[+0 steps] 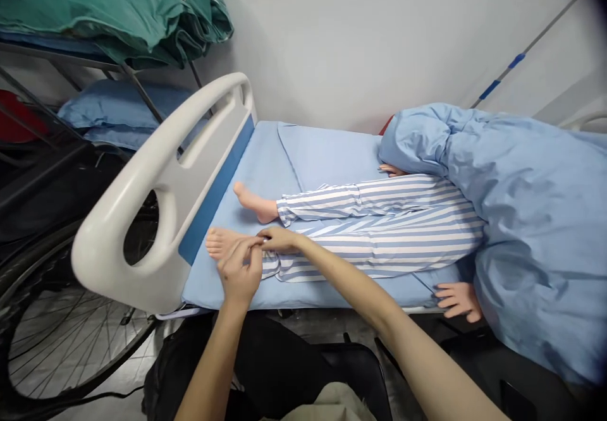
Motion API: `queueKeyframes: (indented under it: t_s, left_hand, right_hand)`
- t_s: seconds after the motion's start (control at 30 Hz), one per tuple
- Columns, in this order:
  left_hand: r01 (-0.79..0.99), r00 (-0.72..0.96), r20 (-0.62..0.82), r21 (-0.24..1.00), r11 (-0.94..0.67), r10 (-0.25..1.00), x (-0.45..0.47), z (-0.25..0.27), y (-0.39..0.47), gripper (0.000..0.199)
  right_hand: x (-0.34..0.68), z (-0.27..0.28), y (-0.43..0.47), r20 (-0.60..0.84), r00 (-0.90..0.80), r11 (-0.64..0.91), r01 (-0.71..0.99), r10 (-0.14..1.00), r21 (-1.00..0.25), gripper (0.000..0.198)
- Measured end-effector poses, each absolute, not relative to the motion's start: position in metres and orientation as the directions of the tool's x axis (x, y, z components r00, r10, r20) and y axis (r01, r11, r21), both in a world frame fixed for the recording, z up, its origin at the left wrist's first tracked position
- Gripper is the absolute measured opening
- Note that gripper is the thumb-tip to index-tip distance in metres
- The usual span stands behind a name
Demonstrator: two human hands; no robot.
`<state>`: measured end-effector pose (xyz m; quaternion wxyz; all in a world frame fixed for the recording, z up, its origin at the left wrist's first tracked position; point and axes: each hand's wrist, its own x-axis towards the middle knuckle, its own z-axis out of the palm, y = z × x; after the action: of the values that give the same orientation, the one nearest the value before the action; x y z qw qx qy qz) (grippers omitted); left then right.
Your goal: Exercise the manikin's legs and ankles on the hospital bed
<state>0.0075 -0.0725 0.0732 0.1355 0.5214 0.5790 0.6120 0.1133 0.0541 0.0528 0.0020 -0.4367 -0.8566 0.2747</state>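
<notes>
A manikin-like figure lies on the bed in blue-and-white striped pyjama trousers, its two bare feet toward the footboard. My left hand is over the near foot and ankle, its thumb and fingers bent together at the trouser cuff. From the other side, my right hand reaches the same ankle and pinches the cuff cloth, fingertips against those of my left. My fingers partly hide the cloth between them. Beyond lies the far foot, its trouser leg down to the ankle.
A white footboard rises at the left end of the light blue bed sheet. A bunched blue quilt covers the figure's upper part; a hand sticks out below it. A wheelchair wheel stands at lower left.
</notes>
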Motion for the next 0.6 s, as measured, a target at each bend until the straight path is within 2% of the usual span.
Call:
queueKeyframes:
  t_s: [0.1, 0.17, 0.27, 0.43, 0.53, 0.6]
  left_hand:
    - [0.486, -0.279, 0.448, 0.829, -0.278, 0.850, 0.017, 0.077, -0.026, 0.016]
    - [0.527, -0.199, 0.433, 0.804, -0.277, 0.879, 0.022, 0.070, 0.000, 0.017]
    - [0.608, -0.128, 0.410, 0.752, -0.255, 0.903, 0.030, 0.057, 0.032, 0.018]
    - [0.696, -0.020, 0.375, 0.671, -0.256, 0.927, 0.046, 0.039, 0.085, 0.015]
    - [0.741, 0.096, 0.331, 0.606, -0.289, 0.939, 0.052, 0.028, 0.112, 0.032]
    - [0.821, 0.147, 0.252, 0.508, -0.260, 0.956, 0.051, 0.020, 0.123, 0.048]
  right_hand:
    - [0.159, 0.058, 0.093, -0.272, -0.639, 0.437, 0.721, 0.720, -0.537, 0.033]
    - [0.204, 0.058, 0.117, -0.346, -0.626, 0.355, 0.723, 0.699, -0.592, 0.028]
    - [0.271, 0.047, 0.139, -0.458, -0.461, 0.179, 0.826, 0.760, -0.534, 0.019]
    - [0.321, 0.012, 0.140, -0.400, -0.306, 0.046, 0.838, 0.864, -0.543, 0.021]
    - [0.318, 0.002, 0.139, -0.386, -0.302, 0.060, 0.848, 0.872, -0.527, 0.017]
    - [0.313, 0.001, 0.141, -0.396, -0.311, 0.065, 0.849, 0.864, -0.524, 0.016]
